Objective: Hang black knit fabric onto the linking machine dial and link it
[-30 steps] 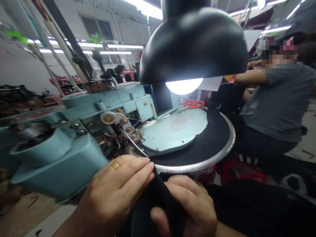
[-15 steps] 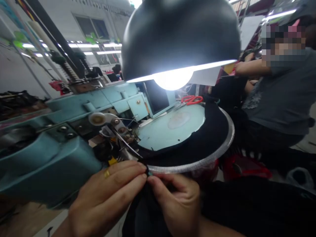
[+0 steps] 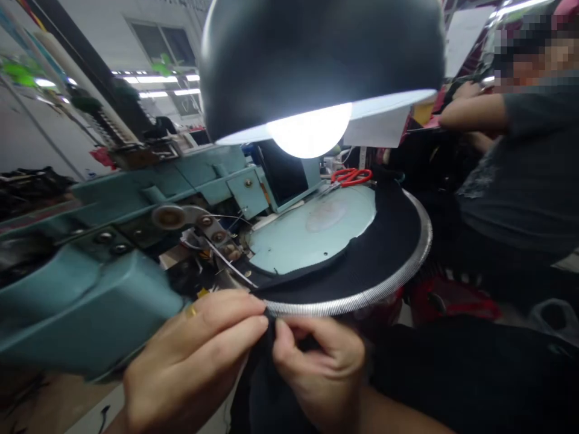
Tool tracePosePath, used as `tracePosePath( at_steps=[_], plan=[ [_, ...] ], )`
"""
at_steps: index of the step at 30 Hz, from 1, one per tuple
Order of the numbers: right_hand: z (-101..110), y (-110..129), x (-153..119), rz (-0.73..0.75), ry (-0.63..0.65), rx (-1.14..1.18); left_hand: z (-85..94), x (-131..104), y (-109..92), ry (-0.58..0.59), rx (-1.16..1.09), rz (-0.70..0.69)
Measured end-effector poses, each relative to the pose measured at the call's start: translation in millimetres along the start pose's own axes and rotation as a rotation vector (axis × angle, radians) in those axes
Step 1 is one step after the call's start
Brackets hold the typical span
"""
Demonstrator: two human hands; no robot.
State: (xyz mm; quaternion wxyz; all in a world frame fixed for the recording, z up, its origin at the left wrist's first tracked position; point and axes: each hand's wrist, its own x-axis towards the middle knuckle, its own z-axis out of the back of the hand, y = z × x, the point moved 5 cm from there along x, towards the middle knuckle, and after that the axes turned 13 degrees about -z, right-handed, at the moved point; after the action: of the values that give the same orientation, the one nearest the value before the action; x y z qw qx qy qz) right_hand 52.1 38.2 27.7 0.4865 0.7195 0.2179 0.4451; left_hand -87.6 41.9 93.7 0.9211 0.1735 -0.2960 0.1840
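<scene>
Black knit fabric (image 3: 384, 253) lies around the round dial (image 3: 332, 306) of a pale teal linking machine (image 3: 217, 181), just inside its ring of fine metal points. At the dial's near edge, my left hand (image 3: 199, 355), with a gold ring on one finger, pinches a fold of this fabric. Close beside it my right hand (image 3: 319, 361) is closed, thumb against forefinger, on the same black fabric. The fabric hangs down between both hands. Left of the fingertips sits the machine's metal arm with a small wheel (image 3: 169, 217). Exactly where the stitches meet the points is hidden by the fingers.
A large black lamp (image 3: 321, 54) hangs low over the dial, its bulb lit. Red-handled scissors (image 3: 350, 176) rest at the dial's back. On the right, a person in a grey shirt (image 3: 538, 150) works nearby. More black fabric (image 3: 452, 380) lies at lower right.
The camera view has shifted slightly, with the lamp now larger. A small teal bit between my fingertips is no longer visible. Both hands keep their pinch at the dial's edge.
</scene>
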Motion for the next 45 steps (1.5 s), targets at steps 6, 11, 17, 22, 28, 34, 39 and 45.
tracePosePath(
  at_steps=[6,11,17,22,28,34,39,45],
  plan=[
    [43.5,-13.2,2.8,0.184,0.449,-0.24,-1.9,10.1,-4.2,-0.123,-0.064,0.03],
    [102.7,-10.6,5.8,0.386,0.684,-0.599,-4.2,4.1,-0.9,-0.186,-0.091,-0.112],
    [104.5,76.2,36.6,0.559,0.451,-0.548,-6.3,48.7,-6.5,0.005,-0.239,-0.153],
    [104.6,40.1,35.8,0.182,0.405,-0.572,-14.3,104.0,-8.0,0.254,-0.499,-0.114],
    [104.7,-16.3,14.6,-0.243,0.444,-0.119,-35.2,109.4,14.4,0.388,-0.698,0.042],
    [108.2,19.3,14.5,-0.036,0.32,-0.251,-50.2,127.8,38.0,0.405,-0.599,0.194],
    [121.4,27.9,11.0,0.095,0.267,-0.307,-57.1,145.6,25.0,0.374,-0.478,0.172],
    [129.0,28.6,0.6,0.084,0.271,-0.293,-64.3,142.2,25.3,0.245,-0.267,0.203]
  ],
)
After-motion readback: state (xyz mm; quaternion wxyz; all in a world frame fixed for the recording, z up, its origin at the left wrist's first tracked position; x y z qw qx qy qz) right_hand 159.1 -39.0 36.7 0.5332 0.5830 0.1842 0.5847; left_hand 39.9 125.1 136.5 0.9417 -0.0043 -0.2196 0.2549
